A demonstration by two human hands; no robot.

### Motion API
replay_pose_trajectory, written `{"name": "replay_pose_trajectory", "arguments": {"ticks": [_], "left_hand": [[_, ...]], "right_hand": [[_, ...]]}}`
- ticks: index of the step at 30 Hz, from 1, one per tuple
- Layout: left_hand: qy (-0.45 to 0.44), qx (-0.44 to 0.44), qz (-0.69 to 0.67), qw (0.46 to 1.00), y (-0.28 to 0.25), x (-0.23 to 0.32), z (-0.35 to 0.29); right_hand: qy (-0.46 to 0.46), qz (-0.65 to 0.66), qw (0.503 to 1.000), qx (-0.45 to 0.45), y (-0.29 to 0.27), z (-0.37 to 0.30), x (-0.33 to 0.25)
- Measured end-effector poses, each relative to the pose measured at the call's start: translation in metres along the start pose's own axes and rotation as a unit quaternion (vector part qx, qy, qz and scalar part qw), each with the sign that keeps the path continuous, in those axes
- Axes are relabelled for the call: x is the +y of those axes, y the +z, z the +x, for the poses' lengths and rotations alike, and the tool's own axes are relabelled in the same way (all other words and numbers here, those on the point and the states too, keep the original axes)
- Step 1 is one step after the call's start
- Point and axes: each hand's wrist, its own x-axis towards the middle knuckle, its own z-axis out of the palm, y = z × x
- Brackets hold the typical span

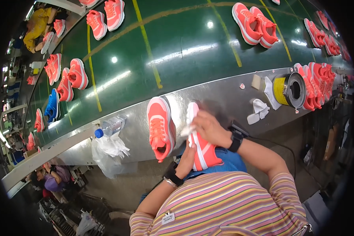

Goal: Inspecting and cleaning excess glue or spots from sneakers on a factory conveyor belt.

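Note:
A coral-pink sneaker (206,155) with a white sole is tipped on its side close to my body, its toe pointing away. My left hand (187,159) grips it along the sole side. My right hand (209,126) pinches a small white cloth (187,131) against the white sole near the toe; the cloth and fingertips are a little blurred. Just left of my hands, a matching coral sneaker (159,126) rests upright on the metal ledge, its heel toward me.
A green conveyor belt (177,67) carries several coral pairs and a blue sneaker (52,105). On the metal ledge (220,92) lie a water bottle (113,125), white tissues (113,146), a yellow-and-silver can (280,90), crumpled cloth (259,108) and several coral shoes at right.

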Motion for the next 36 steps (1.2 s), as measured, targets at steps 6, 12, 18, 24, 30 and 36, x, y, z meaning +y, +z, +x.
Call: {"name": "replay_pose_trajectory", "arguments": {"ticks": [6,12,18,24,30,36], "left_hand": [[0.038,0.025,0.040,0.998,0.000,-0.001,0.010],[0.019,0.012,0.054,0.998,0.001,-0.004,0.001],[0.011,-0.009,0.022,1.000,0.000,0.003,0.003],[0.003,-0.008,-0.002,1.000,-0.008,-0.009,0.001],[-0.019,-0.009,0.001,1.000,-0.009,-0.006,0.000],[-0.041,0.008,0.003,0.999,-0.014,-0.016,-0.004]], "right_hand": [[0.051,-0.052,0.997,0.006,-0.010,0.014,0.011],[-0.019,-0.035,0.997,-0.058,-0.013,-0.031,-0.025],[0.016,-0.043,0.998,0.051,0.005,0.023,-0.001],[0.027,-0.041,0.999,-0.011,0.003,-0.005,-0.015],[0.025,-0.077,0.995,0.050,0.006,0.028,0.001],[0.017,-0.039,0.999,-0.025,0.010,-0.002,-0.015]]}}
